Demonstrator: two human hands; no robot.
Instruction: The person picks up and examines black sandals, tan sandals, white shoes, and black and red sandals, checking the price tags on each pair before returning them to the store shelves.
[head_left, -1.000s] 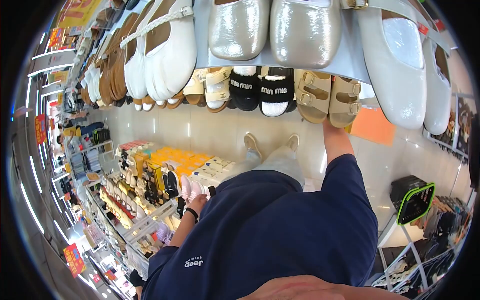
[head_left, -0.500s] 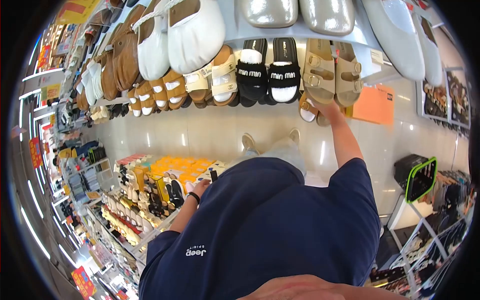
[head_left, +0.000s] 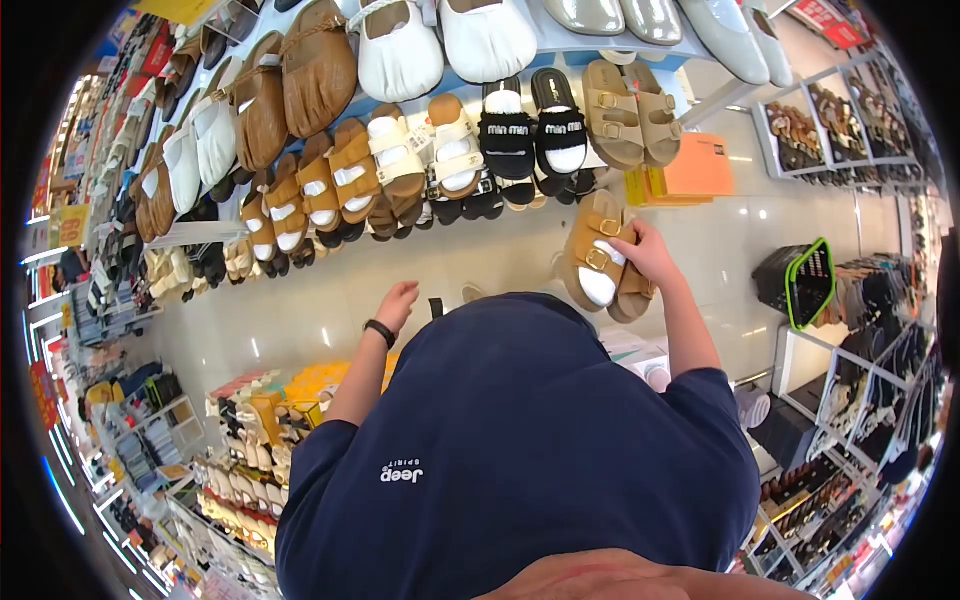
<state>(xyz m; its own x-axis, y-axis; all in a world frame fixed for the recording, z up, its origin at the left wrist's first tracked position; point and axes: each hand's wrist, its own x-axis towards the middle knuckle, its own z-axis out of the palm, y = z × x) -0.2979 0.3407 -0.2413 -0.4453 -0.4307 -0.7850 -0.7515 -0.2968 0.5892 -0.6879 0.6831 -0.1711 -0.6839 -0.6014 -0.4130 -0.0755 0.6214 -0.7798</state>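
Observation:
My right hand (head_left: 648,253) grips a pair of tan sandals (head_left: 592,258) with two straps and gold buckles, held in front of the shelf with white filling inside. Fingers and thumb close over the sandals' near side. My left hand (head_left: 399,303), with a dark band on the wrist, hangs in the air left of my waist. Its fingers are loosely bent and apart, and nothing shows in them. Above the held pair, beige buckled sandals (head_left: 617,128) stand at the shelf's edge beside black fluffy slides (head_left: 507,143).
Brown strapped sandals (head_left: 353,172) and cream sandals (head_left: 457,150) line the same shelf. An orange box (head_left: 690,167) stands at its right end. Farther right is a black basket with a green rim (head_left: 808,285). Another shoe rack (head_left: 245,495) stands behind me on the left.
My right hand has drawn the tan sandals out from under the beige pair and toward me. My left hand has risen forward from beside the rear rack. The view has shifted.

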